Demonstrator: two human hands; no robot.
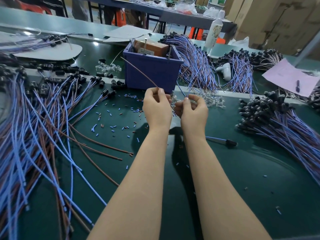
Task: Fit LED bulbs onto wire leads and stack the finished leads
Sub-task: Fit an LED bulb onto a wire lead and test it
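Note:
My left hand (156, 105) pinches a brown wire (138, 71) that rises up and to the left. My right hand (193, 108) pinches a blue wire (181, 91) just beside it; both hands are raised over the green table (225, 179). A clear LED bulb may sit between the fingertips, but I cannot tell. Loose clear LED bulbs (211, 100) lie behind my right hand. Unfitted blue and brown leads with black sockets (43, 118) spread on the left. A stack of finished leads (277, 122) lies on the right.
A purple bin (152, 70) holding a brown box stands just behind my hands. More wire bundles (195, 63) lie behind it. Cut insulation bits (114, 116) scatter on the table. A single lead (221, 140) lies right of my right forearm. Pink paper (290, 77) sits far right.

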